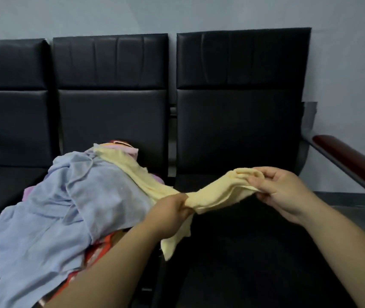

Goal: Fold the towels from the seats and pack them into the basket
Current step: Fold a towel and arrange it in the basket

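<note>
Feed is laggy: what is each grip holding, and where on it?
The yellow towel: left grip around its bunched middle, right grip pinching one end.

— How many seats?
— Three: the middle seat [110, 121], a left seat [10, 121] and a right seat [239, 130] beside it.
— Towels?
— Four colours show. On the middle seat: one blue towel [66, 207], one pink towel [132, 151], one orange-red towel [101, 247]. One yellow towel [210, 192] runs off it rightward. Any beneath, I can't tell.
— Hands?
— Two: left hand [170, 213], right hand [281, 192]. One armrest [350, 161], far right of the middle seat.
</note>
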Available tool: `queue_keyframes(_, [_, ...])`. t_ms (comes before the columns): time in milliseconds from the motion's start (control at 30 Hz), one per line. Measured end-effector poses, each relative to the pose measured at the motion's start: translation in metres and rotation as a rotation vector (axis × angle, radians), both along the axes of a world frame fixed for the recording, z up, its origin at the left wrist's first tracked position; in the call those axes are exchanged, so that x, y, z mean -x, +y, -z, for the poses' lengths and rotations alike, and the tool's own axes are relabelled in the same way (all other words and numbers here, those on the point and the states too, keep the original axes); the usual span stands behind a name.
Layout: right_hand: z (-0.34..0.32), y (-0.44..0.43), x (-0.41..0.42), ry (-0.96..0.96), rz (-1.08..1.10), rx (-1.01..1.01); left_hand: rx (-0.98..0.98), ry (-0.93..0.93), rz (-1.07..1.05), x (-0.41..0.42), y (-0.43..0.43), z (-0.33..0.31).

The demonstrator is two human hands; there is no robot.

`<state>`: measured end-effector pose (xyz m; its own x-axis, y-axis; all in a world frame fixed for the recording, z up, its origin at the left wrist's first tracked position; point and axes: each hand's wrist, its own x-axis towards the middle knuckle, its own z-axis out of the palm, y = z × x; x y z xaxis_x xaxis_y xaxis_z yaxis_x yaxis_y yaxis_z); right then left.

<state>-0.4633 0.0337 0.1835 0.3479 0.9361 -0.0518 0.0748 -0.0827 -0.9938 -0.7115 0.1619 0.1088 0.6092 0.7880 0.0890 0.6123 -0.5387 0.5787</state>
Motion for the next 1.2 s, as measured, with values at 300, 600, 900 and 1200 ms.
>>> queue_keyframes(300, [0.078,-0.037,-0.014,-0.799,-0.066,0.431,0.055,0.286,0.155,-0.050,-0.032,0.039])
queue_keyframes(600, [0.123,-0.042,-0.031,-0.888,-0.358,0.546,-0.062,0.526,0.176,-0.051,-0.030,0.066])
queue_keyframes(900, [0.105,-0.056,-0.082,-0.869,-0.222,0.538,-0.228,0.109,0.191,-0.096,-0.073,0.056])
queue_keyframes(1200, [0.106,-0.072,-0.080,-0.927,-0.323,0.479,-0.073,0.582,0.431,-0.074,-0.053,0.053])
